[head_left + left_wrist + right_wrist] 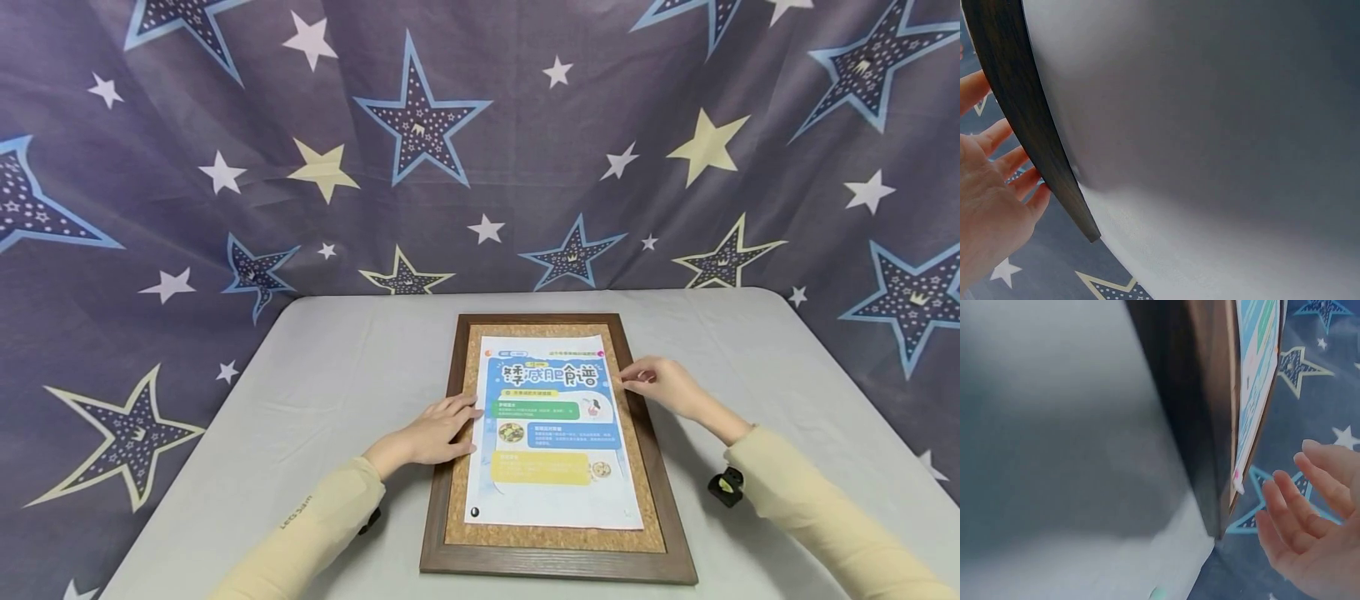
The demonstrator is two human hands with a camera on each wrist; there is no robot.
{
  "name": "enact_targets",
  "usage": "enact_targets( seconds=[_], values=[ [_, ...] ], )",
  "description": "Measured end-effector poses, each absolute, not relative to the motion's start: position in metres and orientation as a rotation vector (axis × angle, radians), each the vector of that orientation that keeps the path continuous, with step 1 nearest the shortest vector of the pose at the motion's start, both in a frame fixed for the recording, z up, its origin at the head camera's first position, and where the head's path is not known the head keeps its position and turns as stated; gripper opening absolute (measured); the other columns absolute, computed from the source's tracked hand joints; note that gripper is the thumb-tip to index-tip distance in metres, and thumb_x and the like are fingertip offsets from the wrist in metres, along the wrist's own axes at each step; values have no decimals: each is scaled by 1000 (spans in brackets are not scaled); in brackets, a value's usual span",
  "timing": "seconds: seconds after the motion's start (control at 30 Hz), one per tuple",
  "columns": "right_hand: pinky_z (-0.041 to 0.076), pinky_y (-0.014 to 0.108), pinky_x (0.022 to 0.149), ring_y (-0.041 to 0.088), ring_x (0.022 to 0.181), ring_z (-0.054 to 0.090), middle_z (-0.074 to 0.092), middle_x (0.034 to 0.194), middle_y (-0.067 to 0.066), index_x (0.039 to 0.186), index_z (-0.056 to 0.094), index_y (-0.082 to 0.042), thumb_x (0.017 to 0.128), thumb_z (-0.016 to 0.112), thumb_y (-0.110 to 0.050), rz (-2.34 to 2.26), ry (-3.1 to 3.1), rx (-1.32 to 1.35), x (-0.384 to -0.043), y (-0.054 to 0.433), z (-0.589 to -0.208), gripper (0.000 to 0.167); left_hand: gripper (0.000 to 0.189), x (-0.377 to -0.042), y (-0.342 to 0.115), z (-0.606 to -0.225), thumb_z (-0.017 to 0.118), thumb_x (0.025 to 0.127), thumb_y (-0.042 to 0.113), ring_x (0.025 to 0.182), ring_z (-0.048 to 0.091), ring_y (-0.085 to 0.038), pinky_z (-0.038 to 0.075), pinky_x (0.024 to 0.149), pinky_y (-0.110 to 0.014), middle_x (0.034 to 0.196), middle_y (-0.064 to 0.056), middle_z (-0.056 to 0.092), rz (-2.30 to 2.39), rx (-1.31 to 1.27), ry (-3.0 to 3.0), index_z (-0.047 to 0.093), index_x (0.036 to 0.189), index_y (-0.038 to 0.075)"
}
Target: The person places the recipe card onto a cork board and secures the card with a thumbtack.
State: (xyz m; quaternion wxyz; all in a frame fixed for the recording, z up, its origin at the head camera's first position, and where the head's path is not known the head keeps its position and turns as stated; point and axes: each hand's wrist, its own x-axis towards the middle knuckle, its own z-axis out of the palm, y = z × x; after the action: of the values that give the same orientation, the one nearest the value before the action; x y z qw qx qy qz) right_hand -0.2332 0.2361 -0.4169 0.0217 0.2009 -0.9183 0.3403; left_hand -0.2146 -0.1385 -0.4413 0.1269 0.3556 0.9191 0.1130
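A printed poster [555, 504] with Chinese lettering lies on a cork board [555, 537] in a dark wooden frame [558, 565]. Pushpins show at three of its corners: an orange pushpin [488, 353] top left, a magenta pushpin [601, 354] top right and a black pushpin [475, 512] bottom left. My left hand [431, 429] rests across the frame's left side, fingertips on the poster's left edge. Over the frame's right side, below the magenta pushpin, is my right hand [663, 385], thumb and index finger close together. The right wrist view shows its fingers [1294, 515] loosely bent, with nothing visible between them.
The board lies on a table with a light grey cover [360, 358]. Behind it hangs a dark curtain [517, 167] with a star pattern. A small pale green object [1158, 592] appears at the bottom of the right wrist view. Each wrist wears a black camera [726, 486].
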Motion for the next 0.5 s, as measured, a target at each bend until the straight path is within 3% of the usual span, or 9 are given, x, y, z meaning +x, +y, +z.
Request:
enact_targets(
  seconds=[0.5],
  values=[
    [48, 44, 67, 35, 74, 60, 60, 93, 28, 93, 62, 11, 77, 58, 3, 949, -2811, 577, -245, 279, -425, 19, 53, -215, -138, -442, 48, 90, 34, 132, 16, -31, 17, 103, -48, 143, -15, 21, 339, 1047, 2675, 37, 133, 4]
  ],
)
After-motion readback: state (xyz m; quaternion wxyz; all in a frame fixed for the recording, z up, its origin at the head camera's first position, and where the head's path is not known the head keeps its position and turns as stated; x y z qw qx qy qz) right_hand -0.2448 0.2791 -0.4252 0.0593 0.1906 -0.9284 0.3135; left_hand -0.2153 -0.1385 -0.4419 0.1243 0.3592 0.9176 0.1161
